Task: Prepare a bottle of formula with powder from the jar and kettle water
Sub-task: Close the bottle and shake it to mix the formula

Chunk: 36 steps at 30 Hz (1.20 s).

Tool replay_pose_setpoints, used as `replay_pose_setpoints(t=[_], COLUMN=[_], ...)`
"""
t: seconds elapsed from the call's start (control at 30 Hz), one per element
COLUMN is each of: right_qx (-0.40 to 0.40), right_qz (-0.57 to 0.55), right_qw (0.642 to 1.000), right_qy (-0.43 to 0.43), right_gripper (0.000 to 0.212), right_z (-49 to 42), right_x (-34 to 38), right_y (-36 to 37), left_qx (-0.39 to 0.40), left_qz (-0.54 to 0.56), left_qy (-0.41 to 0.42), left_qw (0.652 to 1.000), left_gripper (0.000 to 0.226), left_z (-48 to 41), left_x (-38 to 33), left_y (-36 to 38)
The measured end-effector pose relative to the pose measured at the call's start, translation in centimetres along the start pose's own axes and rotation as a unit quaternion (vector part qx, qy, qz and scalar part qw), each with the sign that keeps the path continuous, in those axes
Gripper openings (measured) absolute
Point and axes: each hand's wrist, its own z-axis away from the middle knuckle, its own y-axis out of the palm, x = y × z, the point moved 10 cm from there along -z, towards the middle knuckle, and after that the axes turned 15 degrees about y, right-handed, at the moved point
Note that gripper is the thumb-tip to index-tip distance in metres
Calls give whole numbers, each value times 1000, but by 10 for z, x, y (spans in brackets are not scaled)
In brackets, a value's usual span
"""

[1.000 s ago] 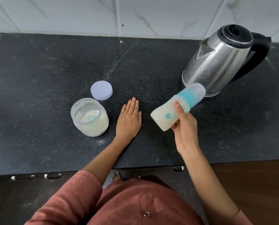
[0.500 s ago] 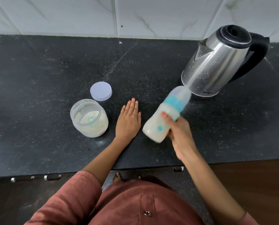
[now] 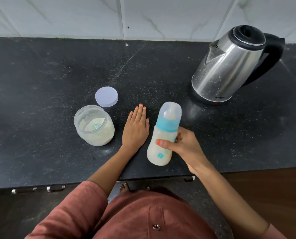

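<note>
A baby bottle (image 3: 162,135) with a teal collar, a clear cap and milky liquid inside stands almost upright near the counter's front edge. My right hand (image 3: 183,145) grips its lower body from the right. My left hand (image 3: 136,128) lies flat on the counter with fingers together, just left of the bottle, holding nothing. The open clear jar (image 3: 94,125) of pale powder sits to the left of that hand, a teal scoop half buried in it. Its pale lilac lid (image 3: 106,96) lies flat behind it. The steel kettle (image 3: 230,66) with black handle and lid stands at the back right.
The black speckled counter (image 3: 40,83) runs to a white tiled wall (image 3: 143,16) at the back. Its front edge is close to my body, with metal drawer handles (image 3: 56,188) below. Brown floor shows at the lower right.
My right hand has swung the bottle from a steep tilt towards the kettle down to nearly upright and lower, close to the counter. The left hand, jar, lid and kettle have stayed put.
</note>
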Motion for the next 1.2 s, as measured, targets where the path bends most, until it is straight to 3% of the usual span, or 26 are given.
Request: replay_pose_setpoints(t=[0.2, 0.27, 0.33, 0.4, 0.6, 0.67, 0.8, 1.0, 1.07, 1.17, 1.2], right_qx=[-103, -91, -41, -14, -127, -125, -32, -108, -75, 5, 6], right_qz=[-261, -196, -62, 7, -241, -200, -19, -249, -184, 6, 12], right_qw=[959, 976, 997, 1000, 961, 970, 999, 962, 980, 999, 1000], right_qy=[-35, -29, -12, -6, -54, -57, -13, -20, 4, 32, 25], right_gripper=[21, 20, 24, 28, 21, 22, 28, 15, 14, 20, 22], right_z=[-11, -10, -5, -1, -10, -7, -1, -12, -10, -1, 0], right_x=[13, 11, 5, 0, 13, 12, -1, 3, -2, -11, -10], right_y=[-38, -30, -11, -4, -40, -31, 2, -32, -19, 6, 5], left_qx=[-18, -20, -20, -13, -14, -11, 3, -20, -22, 0, -3], left_qz=[3, 5, 2, 2, 3, -1, -1, 10, 10, -2, -3], left_qy=[-2, 0, 1, -5, -8, -5, 8, -5, -4, 4, 4], left_qw=[1000, 1000, 1000, 1000, 1000, 1000, 1000, 1000, 1000, 1000, 1000], left_gripper=[49, 57, 66, 57, 49, 51, 52, 52, 57, 52, 52], left_z=[0, 0, 0, 0, 0, 0, 0, -1, -1, 0, 0], left_x=[0, -1, -1, 0, 1, 0, -1, 0, -1, 0, 0], left_y=[-3, -3, -2, -1, -1, -2, 0, -2, -4, 1, 1])
